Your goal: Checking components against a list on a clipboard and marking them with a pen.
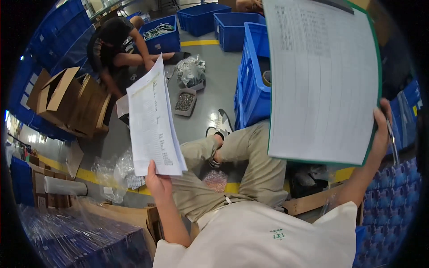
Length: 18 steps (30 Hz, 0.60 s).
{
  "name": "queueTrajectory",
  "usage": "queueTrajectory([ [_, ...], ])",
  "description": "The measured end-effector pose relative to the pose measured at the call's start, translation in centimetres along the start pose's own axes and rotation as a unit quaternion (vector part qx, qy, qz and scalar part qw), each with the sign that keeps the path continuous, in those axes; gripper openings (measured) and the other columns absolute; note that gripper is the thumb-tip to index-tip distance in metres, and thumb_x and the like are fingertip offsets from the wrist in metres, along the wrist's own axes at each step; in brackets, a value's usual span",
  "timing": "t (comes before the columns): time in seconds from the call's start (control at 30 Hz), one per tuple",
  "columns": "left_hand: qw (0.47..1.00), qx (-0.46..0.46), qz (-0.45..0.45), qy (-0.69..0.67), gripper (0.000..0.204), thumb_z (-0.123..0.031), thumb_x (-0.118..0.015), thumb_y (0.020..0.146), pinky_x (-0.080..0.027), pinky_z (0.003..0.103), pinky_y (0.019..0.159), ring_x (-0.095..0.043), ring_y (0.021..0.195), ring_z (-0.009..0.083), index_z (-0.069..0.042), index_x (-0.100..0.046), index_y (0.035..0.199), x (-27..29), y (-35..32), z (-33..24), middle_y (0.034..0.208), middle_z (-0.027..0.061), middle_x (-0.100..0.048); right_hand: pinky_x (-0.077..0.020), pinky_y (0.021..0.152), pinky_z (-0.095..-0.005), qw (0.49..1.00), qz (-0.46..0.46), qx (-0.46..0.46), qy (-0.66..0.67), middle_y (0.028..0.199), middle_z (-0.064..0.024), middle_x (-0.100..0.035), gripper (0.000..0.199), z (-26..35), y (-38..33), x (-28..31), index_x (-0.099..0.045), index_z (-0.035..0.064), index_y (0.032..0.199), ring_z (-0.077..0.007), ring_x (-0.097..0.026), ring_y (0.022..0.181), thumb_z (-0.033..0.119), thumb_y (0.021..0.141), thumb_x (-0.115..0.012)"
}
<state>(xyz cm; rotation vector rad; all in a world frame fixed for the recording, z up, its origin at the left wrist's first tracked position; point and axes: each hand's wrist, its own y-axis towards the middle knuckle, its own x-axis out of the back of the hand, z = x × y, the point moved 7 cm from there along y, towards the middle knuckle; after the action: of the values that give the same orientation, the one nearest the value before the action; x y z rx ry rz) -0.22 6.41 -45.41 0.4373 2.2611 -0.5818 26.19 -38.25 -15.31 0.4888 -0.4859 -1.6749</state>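
My left hand (159,184) is closed on the lower edge of a small stack of printed papers (149,120), thumb on the front, holding it upright. On the other side, my right hand (381,134) grips the right edge of a green clipboard (379,80) raised close in front of me. White ruled sheets (317,94) lie on the board, with writing in their upper part. A silver pen (393,142) sticks out from the fingers of that same hand. The fingers behind the board and behind the papers are hidden.
Across from me a person (109,42) bends over near an open cardboard box (67,100). Blue bins (250,85) stand ahead. A small tray of metal parts (185,102) and a plastic bag (191,70) rest on the floor. Wrapped blue boxes (89,241) are at my left.
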Motion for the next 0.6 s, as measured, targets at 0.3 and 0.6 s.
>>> queueTrajectory([
  [0.3, 1.0, 0.005, -0.002, 0.026, 0.024, -0.013, -0.051, 0.089, -0.04, 0.019, 0.043, -0.055, 0.063, 0.009, -0.001, -0.051, 0.11, -9.9, -2.3, 0.6, 0.092, 0.0069, -0.062, -0.0462, 0.07, -0.0202, 0.96, 0.228, -0.159, 0.028, 0.089, -0.0045, -0.06, 0.03, -14.8, 5.9, -9.5, -0.057, -0.0003, 0.109, -0.0099, -0.056, 0.077, 0.004, 0.079, -0.059],
  [0.6, 0.956, 0.123, 0.248, 0.101, 0.034, -0.016, -0.048, 0.091, -0.051, 0.031, 0.047, -0.062, 0.067, 0.0227, 0.011, -0.044, 0.111, -24.4, -6.9, 6.2, 0.093, 0.0178, -0.06, -0.0434, 0.073, -0.0211, 0.915, 0.362, -0.14, -0.114, 0.092, -0.0052, -0.06, 0.027, -20.0, 5.9, -10.8, -0.057, -0.0023, 0.106, -0.0088, -0.053, 0.079, 0.003, 0.079, -0.058],
])
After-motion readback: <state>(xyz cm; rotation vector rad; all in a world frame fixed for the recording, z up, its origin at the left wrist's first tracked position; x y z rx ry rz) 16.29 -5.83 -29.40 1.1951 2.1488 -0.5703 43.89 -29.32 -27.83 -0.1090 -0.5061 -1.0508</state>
